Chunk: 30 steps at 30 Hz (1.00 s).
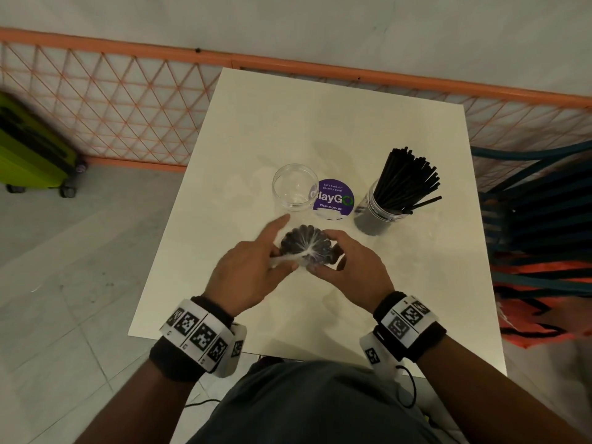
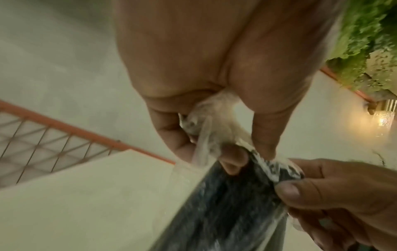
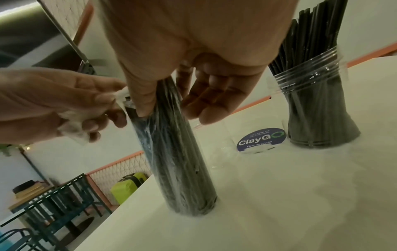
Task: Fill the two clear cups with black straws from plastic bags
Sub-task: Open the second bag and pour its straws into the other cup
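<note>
A clear plastic bag of black straws (image 1: 304, 246) stands upright on the white table (image 1: 320, 116), between my hands. My left hand (image 1: 272, 259) pinches the bag's twisted white top (image 2: 206, 122) and pulls it leftward. Thumb and fingers of my right hand (image 1: 336, 259) curl round the upper part of the bundle (image 3: 178, 152). Just beyond the hands stands an empty clear cup (image 1: 295, 187). To its right, a second clear cup (image 1: 382, 209) is packed with black straws (image 1: 407, 177) that fan out above its rim.
A round purple ClayGO sticker (image 1: 333, 200) lies on the table between the cups. An orange mesh fence (image 1: 128, 100) runs behind the table. A green suitcase (image 1: 28, 152) stands on the floor at left, dark chairs (image 1: 538, 225) at right.
</note>
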Tool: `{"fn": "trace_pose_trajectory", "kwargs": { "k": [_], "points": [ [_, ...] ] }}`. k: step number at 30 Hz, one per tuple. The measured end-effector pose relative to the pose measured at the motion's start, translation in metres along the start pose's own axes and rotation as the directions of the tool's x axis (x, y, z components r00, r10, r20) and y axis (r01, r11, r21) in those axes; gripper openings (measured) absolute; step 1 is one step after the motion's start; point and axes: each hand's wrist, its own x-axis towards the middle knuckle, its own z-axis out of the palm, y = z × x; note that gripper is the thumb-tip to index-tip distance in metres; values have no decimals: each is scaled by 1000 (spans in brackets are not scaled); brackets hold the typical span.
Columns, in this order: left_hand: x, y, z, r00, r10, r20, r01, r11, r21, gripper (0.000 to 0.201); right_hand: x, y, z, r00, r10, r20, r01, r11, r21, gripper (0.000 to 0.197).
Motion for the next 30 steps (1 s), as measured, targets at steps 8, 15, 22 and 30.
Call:
{"fn": "trace_pose_trajectory", "kwargs": {
  "k": [8, 15, 22, 30],
  "points": [
    [-1, 22, -43, 983, 83, -164, -132, 939, -318, 18, 10, -6, -12, 995, -90, -41, 94, 990, 102, 51],
    [8, 35, -57, 960, 152, -237, -234, 897, -375, 24, 10, -2, -38, 973, 16, -230, 65, 937, 344, 26],
    [13, 40, -55, 963, 179, -203, -252, 865, -434, 34, -5, -3, -12, 990, -95, 101, 75, 979, 187, 98],
    [19, 49, -66, 956, 242, -164, -285, 897, -338, 37, 2, -9, -8, 987, -127, 100, 106, 975, 197, 103]
  ]
}}
